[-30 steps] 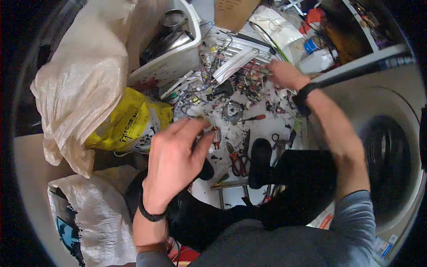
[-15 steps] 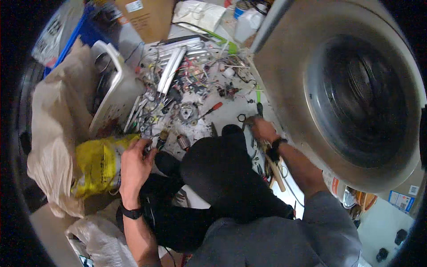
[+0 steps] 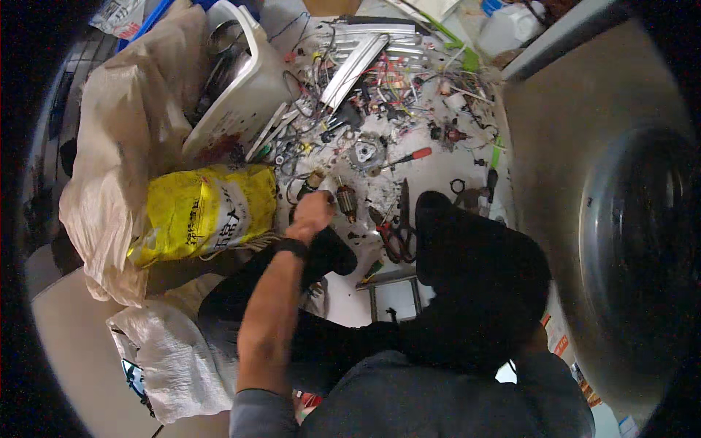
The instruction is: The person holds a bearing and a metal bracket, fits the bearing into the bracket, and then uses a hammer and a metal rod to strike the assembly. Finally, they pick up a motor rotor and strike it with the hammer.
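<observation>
1 of the hands shows, the left hand (image 3: 312, 212) fisted knuckles-up beside a copper-wound motor armature (image 3: 346, 201) on the littered floor (image 3: 438, 171), whether gripping anything I cannot tell, near the yellow sack (image 3: 201, 212), while the right hand stays hidden.

Motor armature (image 3: 346, 201) just right of left hand (image 3: 312, 213), sack (image 3: 204, 212) to its left, pliers (image 3: 394, 235) further right.
</observation>
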`<state>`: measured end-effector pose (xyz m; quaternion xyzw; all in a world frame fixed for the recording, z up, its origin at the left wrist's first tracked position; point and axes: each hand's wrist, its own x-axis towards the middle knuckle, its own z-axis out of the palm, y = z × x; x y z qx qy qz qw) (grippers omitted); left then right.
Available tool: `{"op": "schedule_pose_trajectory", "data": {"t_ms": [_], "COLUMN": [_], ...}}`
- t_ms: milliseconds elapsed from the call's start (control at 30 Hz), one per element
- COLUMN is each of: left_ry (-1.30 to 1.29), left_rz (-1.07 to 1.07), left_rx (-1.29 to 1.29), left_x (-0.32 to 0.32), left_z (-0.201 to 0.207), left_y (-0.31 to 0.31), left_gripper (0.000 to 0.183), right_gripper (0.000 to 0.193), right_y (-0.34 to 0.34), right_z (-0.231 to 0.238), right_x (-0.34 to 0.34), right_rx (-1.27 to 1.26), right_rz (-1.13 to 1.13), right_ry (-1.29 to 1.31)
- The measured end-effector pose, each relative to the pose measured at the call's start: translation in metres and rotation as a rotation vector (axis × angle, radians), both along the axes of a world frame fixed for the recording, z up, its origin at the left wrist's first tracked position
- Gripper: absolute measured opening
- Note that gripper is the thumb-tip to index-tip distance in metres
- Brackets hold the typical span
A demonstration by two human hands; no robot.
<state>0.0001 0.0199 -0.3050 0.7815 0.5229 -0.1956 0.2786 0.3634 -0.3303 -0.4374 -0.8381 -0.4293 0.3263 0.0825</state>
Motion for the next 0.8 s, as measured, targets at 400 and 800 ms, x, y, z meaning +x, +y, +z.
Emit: {"op": "schedule_pose_trajectory", "data": {"t_ms": [400, 800], "left_ry": [-0.191, -0.117], "left_rz": [0.103, 0.023], "left_rx": [-0.064, -0.063], "left_x": [0.085, 0.112], "left_z": [-0.123, -0.155], "left_y": [-0.097, -0.101], "left_gripper": [0.023, 0.015], "right_gripper": [0.037, 0.038], "right_y": [-0.001, 0.084], "right_z": [-0.007, -0.016], "right_x": [0.012, 0.014], "right_rx": [-0.155, -0.064], "right_rz": [-0.176, -0.263], "right_ry": [0.098, 0.21]}}
